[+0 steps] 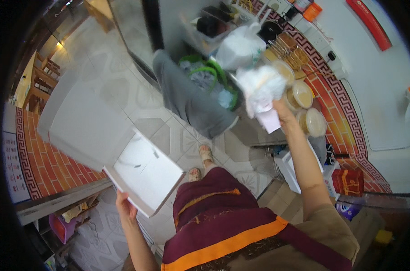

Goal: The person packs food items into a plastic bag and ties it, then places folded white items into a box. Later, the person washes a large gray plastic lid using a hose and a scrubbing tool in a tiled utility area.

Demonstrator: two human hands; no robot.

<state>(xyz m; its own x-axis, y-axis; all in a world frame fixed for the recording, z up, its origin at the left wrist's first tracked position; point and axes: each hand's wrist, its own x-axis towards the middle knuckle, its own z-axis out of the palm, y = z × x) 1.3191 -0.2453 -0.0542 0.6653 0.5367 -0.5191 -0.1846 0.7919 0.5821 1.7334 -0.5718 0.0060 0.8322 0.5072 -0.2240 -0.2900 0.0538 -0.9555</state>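
Note:
My left hand (126,206) grips the near edge of a shallow white tray or box lid (150,172), held low at the left above the tiled floor. At the right my right hand (282,113) holds a white plastic bag (262,84), blurred, with a pale pink paper slip (269,121) hanging below it. Another tied white plastic bag (240,47) stands just beyond. Round lidded plastic tubs (316,122) line the counter beside my right hand. What the held bag contains is hidden.
A green bag (222,73) stands near a grey cloth-like shape (191,95). A translucent whitish panel (83,115) lies at the left. White containers (293,172) are below the counter at the right. Wooden stools (49,69) and a pink bin (61,228) are farther left.

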